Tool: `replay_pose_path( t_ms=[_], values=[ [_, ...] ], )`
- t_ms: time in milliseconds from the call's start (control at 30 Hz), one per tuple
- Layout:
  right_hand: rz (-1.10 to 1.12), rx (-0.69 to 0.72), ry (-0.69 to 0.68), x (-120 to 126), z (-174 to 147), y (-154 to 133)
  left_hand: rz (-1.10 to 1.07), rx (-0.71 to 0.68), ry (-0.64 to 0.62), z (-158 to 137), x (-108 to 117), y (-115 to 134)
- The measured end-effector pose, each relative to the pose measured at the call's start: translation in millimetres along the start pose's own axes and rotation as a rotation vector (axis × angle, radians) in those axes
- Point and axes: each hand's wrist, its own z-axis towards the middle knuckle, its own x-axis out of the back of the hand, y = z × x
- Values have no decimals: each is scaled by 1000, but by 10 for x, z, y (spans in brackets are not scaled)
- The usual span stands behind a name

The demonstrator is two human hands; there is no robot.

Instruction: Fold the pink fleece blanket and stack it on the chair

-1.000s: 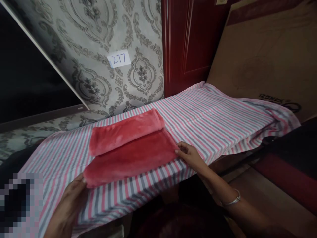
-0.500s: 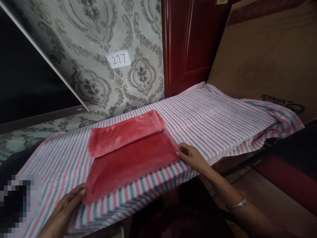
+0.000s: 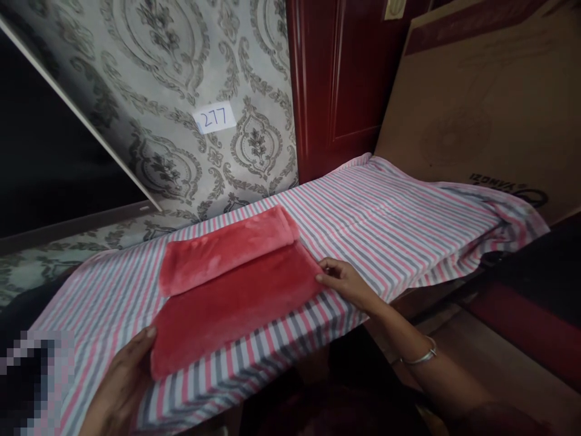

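A red plush cloth (image 3: 231,315) lies on a striped sheet (image 3: 363,212), its far part folded over into a thicker band (image 3: 227,251). At the near left corner of the plush cloth is my left hand (image 3: 122,372), thumb on top and the other fingers mostly hidden at the cloth's edge. My right hand (image 3: 349,284) pinches the near right corner between thumb and fingers. The near edge of the cloth runs between both hands, close to the table's front edge.
A dark screen (image 3: 59,151) stands at the left. Behind are patterned wallpaper (image 3: 172,91) with a paper marked 277 (image 3: 215,117) and a dark red door panel (image 3: 336,72). A large cardboard box (image 3: 476,109) leans at the back right.
My left hand has shifted up along the left edge, and its fingers are now less visible. My right hand stays at its corner. The view has shifted slightly.
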Motion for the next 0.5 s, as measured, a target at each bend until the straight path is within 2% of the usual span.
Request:
replay_pose_path(
  t_ms=[167, 367, 500],
  values=[
    [105, -15, -37, 17, -57, 61, 13, 41, 31, -24, -41, 12],
    [-27, -28, -36, 10, -34, 165, 30, 31, 106, 17, -31, -11],
    [-183, -85, 11, 15, 150, 101, 6, 151, 21, 89, -60, 105]
  ],
)
